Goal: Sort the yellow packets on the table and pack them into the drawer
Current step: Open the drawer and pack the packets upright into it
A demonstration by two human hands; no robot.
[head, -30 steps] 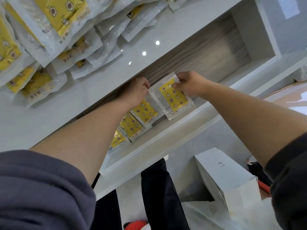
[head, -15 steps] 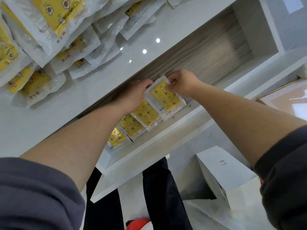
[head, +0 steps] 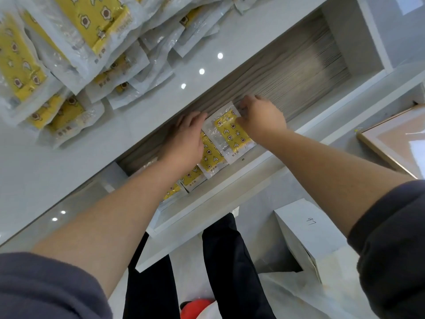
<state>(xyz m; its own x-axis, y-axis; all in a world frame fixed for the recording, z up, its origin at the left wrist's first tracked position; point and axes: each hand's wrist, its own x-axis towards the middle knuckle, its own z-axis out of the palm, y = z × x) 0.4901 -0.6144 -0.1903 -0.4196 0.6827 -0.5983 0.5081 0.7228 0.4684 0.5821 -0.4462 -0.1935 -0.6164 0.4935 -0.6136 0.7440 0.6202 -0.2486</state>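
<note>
An open drawer with a grey wood-grain floor runs below the white table edge. A row of yellow packets lies overlapped along its front wall. The newest yellow packet rests on top at the row's right end. My right hand pinches that packet's upper right corner. My left hand lies flat on the row just left of it, fingers touching the packet's left edge. A heap of loose yellow packets covers the table at upper left.
The drawer's right half is bare wood grain. A white cardboard box stands on the floor at lower right, with white plastic sheeting beside it. A framed board leans at the right edge. My legs are below the drawer front.
The top packet has gone down and left onto the row. My right hand followed it, and my left hand flattened over the packets beside it.
</note>
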